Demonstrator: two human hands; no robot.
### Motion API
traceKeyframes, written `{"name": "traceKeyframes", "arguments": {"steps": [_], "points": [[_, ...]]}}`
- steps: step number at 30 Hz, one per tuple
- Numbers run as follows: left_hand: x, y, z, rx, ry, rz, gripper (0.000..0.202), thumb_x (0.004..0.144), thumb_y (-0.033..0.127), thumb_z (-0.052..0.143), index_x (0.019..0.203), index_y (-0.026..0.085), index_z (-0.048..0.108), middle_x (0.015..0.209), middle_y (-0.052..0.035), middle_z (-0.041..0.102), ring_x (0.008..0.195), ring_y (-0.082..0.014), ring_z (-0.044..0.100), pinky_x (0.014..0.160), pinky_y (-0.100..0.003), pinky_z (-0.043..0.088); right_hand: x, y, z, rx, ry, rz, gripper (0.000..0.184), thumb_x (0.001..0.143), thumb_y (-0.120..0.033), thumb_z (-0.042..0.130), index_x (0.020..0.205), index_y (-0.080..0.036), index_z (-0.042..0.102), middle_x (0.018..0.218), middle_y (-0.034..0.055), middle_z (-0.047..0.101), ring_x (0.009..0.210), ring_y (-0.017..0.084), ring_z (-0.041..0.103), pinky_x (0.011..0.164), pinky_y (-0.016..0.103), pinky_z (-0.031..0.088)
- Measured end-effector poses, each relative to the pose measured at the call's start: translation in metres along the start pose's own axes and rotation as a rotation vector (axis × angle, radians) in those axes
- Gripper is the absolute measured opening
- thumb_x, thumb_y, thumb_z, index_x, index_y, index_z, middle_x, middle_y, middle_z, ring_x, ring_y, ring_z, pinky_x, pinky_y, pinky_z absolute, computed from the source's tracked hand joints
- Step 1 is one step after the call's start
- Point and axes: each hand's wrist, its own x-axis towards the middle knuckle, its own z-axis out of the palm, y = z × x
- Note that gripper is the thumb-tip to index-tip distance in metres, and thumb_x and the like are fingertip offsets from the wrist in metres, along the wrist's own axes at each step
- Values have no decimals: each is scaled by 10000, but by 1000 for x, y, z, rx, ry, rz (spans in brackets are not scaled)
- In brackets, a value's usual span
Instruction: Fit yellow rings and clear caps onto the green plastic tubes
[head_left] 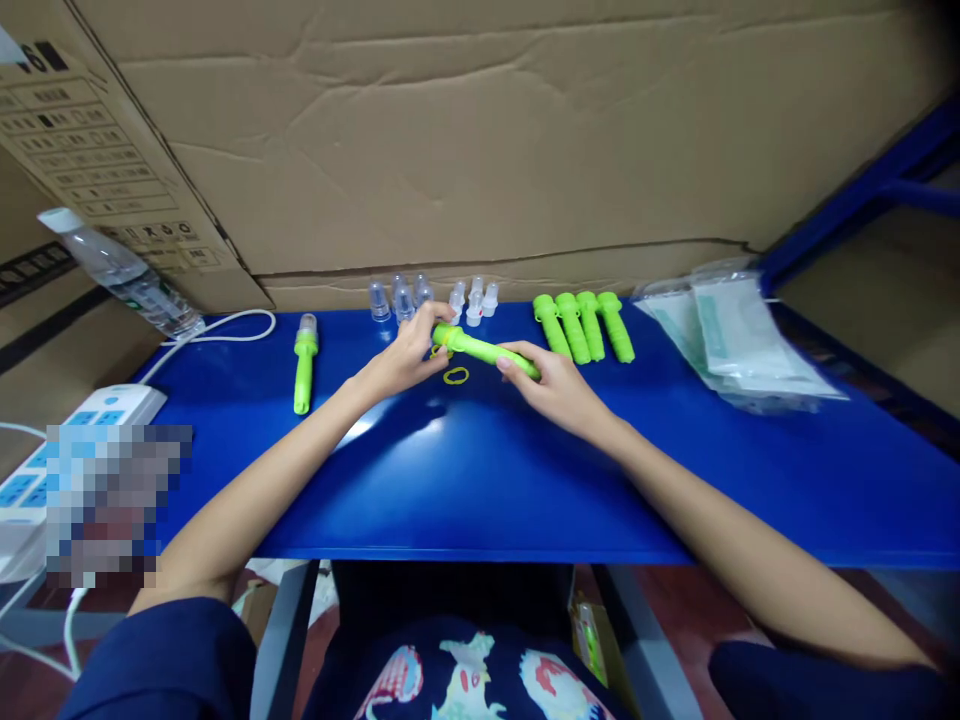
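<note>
Over the middle of the blue table, a bright green flashlight-shaped tube (484, 348) is held slantwise between both hands. My left hand (411, 350) has its fingers around the wider end, where a yellow band shows. The narrower end is gripped by my right hand (551, 385), thumb on top. Just under the left fingers lie yellow rings (455, 376), one of them in plain view. Behind the left hand stand several clear plastic caps (379, 302) and several smaller whitish clear pieces (475, 305).
Several green tubes (574, 330) lie side by side at right, near plastic bags (739, 335). Another green tube with a clear cap (304, 370) lies left. A water bottle (127, 275) and white power strip (82, 440) are far left. Cardboard (480, 140) walls the back.
</note>
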Motion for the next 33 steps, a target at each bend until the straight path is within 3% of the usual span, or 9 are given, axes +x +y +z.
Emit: {"name": "traceKeyframes", "arguments": {"steps": [7,12,16,22,27,33], "points": [[1,5,9,-69,75,-93,402,823,169,587,1184,181,410,1243,-139,547,1131,-214,602,965,-366,507,9,10,-11,-78,42,-103,409,925,-467,519,1071,-140,718,839,74,727,627,172,577,603,297,411],[-5,15,6,15,145,-61,263,844,180,580,1076,182,455,1281,-154,535,1184,-231,562,981,-408,488,6,9,-10,-85,55,-128,419,914,-466,548,1080,-124,724,825,79,720,649,178,583,626,295,419],[-9,26,1,236,115,-125,69,888,205,549,948,172,538,1329,-158,530,1238,-255,541,1007,-406,423,4,6,-4,-87,89,-154,406,920,-442,542,1082,-112,715,829,77,721,659,173,583,637,282,417],[-14,39,-5,485,82,-245,194,970,318,495,974,167,616,1376,-158,546,1191,-274,588,1019,-433,332,3,5,2,-76,76,-190,437,943,-419,498,1088,-69,714,820,89,719,623,155,560,605,261,385],[-15,46,-1,550,36,-238,214,975,243,448,955,142,635,1423,-172,527,1273,-295,541,1005,-441,331,1,5,4,-106,41,-208,481,960,-430,468,1088,-42,721,820,97,713,643,161,565,604,256,367],[-15,46,4,537,30,-232,168,930,204,495,883,144,644,1417,-163,539,1190,-287,591,964,-438,351,0,6,7,-159,5,-267,440,967,-402,470,1032,-56,734,811,94,711,639,150,556,600,248,352]]}}
